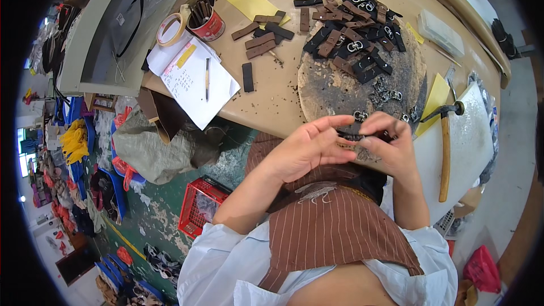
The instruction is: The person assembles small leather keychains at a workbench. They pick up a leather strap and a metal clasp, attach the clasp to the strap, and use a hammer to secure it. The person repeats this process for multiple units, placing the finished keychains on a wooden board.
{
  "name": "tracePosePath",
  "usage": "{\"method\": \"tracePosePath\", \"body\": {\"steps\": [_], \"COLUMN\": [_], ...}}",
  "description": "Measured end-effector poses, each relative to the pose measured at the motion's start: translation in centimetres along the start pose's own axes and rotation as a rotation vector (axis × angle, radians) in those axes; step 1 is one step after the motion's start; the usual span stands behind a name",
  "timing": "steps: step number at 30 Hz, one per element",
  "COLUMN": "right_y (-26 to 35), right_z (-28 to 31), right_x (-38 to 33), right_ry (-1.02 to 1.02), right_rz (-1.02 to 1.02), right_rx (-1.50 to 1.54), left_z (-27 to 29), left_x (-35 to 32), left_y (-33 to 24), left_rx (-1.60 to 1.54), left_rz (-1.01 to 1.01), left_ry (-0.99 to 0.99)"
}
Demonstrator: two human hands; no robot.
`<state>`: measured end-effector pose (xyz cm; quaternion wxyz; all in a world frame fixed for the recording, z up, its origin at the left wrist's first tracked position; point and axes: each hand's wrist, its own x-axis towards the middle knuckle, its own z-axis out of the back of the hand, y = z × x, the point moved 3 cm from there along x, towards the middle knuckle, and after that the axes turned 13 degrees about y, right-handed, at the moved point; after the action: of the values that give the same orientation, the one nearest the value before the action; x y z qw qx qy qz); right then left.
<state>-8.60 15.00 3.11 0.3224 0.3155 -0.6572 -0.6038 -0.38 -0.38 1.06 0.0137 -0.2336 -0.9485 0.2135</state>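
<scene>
Right hand (396,144) pinching small dark strap piece (352,136) at near edge of round, worn wooden block (317,79); left hand (309,150) close against it, cannot tell if gripping; loosened pinch could drop piece; silvery metal links (385,96) nearby could snag it; tan tabletop (266,102), dark specks; scuffed green floor (153,209).

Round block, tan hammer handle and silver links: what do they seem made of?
Worn, round, grey-brown block: probably wood, by its scarred, patchy, matte surface. Long tan hammer handle: likely smooth wood, by its warm colour. Silver double-ring links: apparently polished metal, by their bright glints, though plated plastic is possible.
</scene>
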Motion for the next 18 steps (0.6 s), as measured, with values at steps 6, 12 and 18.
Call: {"method": "tracePosePath", "body": {"steps": [6, 12, 18], "right_y": [3.4, 3.5, 2.2], "right_z": [0.5, -0.1, -2.7], "right_x": [1.0, -1.7, -0.1], "right_ry": [0.089, 0.043, 0.032], "right_rz": [0.272, -0.181, -0.149], "right_rx": [-0.778, -0.089, -0.712], "left_z": [-0.2, -0.6, -0.9], "left_x": [-0.1, 0.0, 0.3], "left_y": [-0.6, -0.5, 0.3], "left_rx": [0.158, 0.408, 0.433], "left_rz": [0.067, -0.248, -0.287], "left_ry": [-0.089, -0.291, -0.239]}}
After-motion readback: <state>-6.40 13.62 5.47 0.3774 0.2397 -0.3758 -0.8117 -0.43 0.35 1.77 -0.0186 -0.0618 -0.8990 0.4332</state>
